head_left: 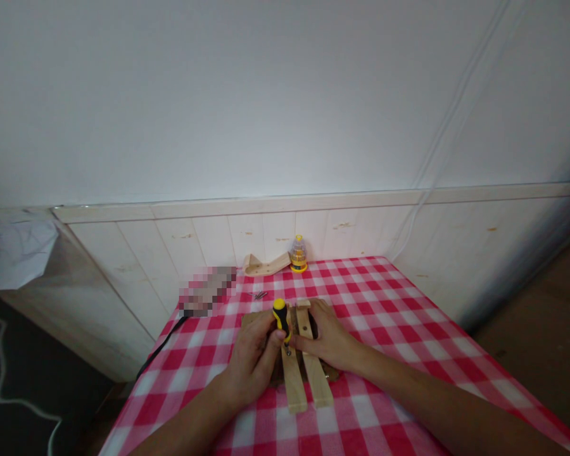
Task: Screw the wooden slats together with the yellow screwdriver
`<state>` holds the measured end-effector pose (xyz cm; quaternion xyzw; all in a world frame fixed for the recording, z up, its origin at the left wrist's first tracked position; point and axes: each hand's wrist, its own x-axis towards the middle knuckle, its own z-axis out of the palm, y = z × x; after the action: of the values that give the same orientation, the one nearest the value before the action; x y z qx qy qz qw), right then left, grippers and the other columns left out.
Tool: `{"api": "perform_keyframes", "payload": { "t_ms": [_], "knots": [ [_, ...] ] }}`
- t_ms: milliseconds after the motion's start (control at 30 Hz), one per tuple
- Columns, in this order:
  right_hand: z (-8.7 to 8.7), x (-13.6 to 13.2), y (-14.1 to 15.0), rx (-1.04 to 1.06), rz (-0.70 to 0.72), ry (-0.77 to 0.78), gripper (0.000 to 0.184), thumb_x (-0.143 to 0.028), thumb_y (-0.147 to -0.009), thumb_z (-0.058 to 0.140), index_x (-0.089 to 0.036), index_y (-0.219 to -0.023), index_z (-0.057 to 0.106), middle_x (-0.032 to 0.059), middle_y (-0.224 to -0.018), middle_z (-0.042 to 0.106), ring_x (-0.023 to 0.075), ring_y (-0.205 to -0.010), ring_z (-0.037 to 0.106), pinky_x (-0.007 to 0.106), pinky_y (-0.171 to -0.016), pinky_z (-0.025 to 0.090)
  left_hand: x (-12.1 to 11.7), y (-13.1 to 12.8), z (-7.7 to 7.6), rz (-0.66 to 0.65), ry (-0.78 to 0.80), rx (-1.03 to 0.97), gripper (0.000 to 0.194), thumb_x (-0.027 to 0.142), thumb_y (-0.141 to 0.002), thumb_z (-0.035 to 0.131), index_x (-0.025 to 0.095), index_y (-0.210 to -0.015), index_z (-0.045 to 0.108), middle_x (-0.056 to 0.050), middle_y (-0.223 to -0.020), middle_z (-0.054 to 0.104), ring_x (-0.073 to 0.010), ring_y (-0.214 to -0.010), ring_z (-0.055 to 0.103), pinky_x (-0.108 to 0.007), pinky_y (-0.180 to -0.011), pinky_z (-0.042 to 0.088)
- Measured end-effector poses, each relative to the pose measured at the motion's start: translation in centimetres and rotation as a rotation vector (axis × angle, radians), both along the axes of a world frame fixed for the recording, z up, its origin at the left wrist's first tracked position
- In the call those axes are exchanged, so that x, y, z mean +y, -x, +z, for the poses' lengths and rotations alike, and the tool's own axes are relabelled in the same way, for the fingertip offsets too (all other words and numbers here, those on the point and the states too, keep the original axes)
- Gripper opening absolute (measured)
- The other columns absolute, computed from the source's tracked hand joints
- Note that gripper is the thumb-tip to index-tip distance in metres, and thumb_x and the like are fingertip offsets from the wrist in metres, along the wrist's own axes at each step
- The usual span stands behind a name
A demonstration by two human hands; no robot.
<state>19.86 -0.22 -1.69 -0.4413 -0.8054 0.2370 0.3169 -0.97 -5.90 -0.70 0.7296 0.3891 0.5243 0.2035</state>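
Note:
In front of me my left hand point(254, 354) is closed round a screwdriver point(280, 310) with a yellow and black handle. The screwdriver stands nearly upright, its lower end at a screw on the left wooden strip point(294, 386). My right hand point(331, 335) grips the upper part of the right wooden strip point(317, 380), its thumb reaching across toward the screwdriver. Both strips lie side by side over a brown board point(331, 372), which my hands partly cover. A dark hole shows in the right strip.
A curved wooden piece point(266, 266) and a clear and yellow bit holder point(299, 256) stand at the back against the panelled wall point(228, 234). Several small metal pieces point(259, 295) lie on the checked tablecloth point(361, 297). A blurred-out object point(209, 292) with a black strap sits at the left edge.

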Motion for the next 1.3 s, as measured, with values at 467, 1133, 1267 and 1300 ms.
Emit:
{"api": "perform_keyframes", "payload": {
  "t_ms": [467, 1133, 1267, 1300],
  "knots": [
    [0.0, 0.2, 0.0, -0.039, 0.023, 0.051, 0.046, -0.042, -0.081, 0.090, -0.021, -0.118, 0.071, 0.0123, -0.121, 0.074, 0.0366, -0.118, 0.066, 0.053, -0.105, 0.049, 1.3, -0.3, -1.7, 0.151, 0.176, -0.229, 0.018, 0.036, -0.105, 0.060, 0.020, -0.110, 0.067, -0.004, -0.091, 0.073, -0.0192, -0.079, 0.068, -0.029, -0.072, 0.052],
    [0.1, 0.1, 0.1, -0.045, 0.016, 0.038, 0.042, -0.040, -0.082, 0.092, -0.021, -0.113, 0.071, 0.0110, -0.117, 0.073, 0.0342, -0.113, 0.066, 0.049, -0.100, 0.051, 1.2, -0.8, -0.1, 0.261, -0.001, -0.029, 0.013, 0.030, -0.093, 0.068, 0.022, -0.084, 0.062, 0.003, -0.072, 0.062, -0.0150, -0.063, 0.060, -0.024, -0.060, 0.046],
    [0.2, 0.1, 0.0, -0.044, 0.040, 0.037, 0.037, -0.040, -0.082, 0.090, -0.023, -0.110, 0.073, 0.0098, -0.116, 0.075, 0.0352, -0.115, 0.066, 0.051, -0.102, 0.050, 1.4, -0.7, -0.8, 0.257, 0.066, -0.049, 0.010, 0.032, -0.097, 0.065, 0.021, -0.097, 0.064, 0.003, -0.072, 0.062, -0.0160, -0.064, 0.062, -0.026, -0.063, 0.048],
    [0.1, 0.1, 0.0, -0.042, 0.038, 0.036, 0.037, -0.040, -0.082, 0.091, -0.023, -0.110, 0.073, 0.0097, -0.116, 0.075, 0.0355, -0.115, 0.066, 0.051, -0.102, 0.050, 1.4, -0.7, -1.1, 0.252, 0.078, -0.072, 0.014, 0.032, -0.097, 0.065, 0.021, -0.106, 0.064, 0.003, -0.073, 0.064, -0.0166, -0.065, 0.064, -0.027, -0.065, 0.050]
  ]
}}
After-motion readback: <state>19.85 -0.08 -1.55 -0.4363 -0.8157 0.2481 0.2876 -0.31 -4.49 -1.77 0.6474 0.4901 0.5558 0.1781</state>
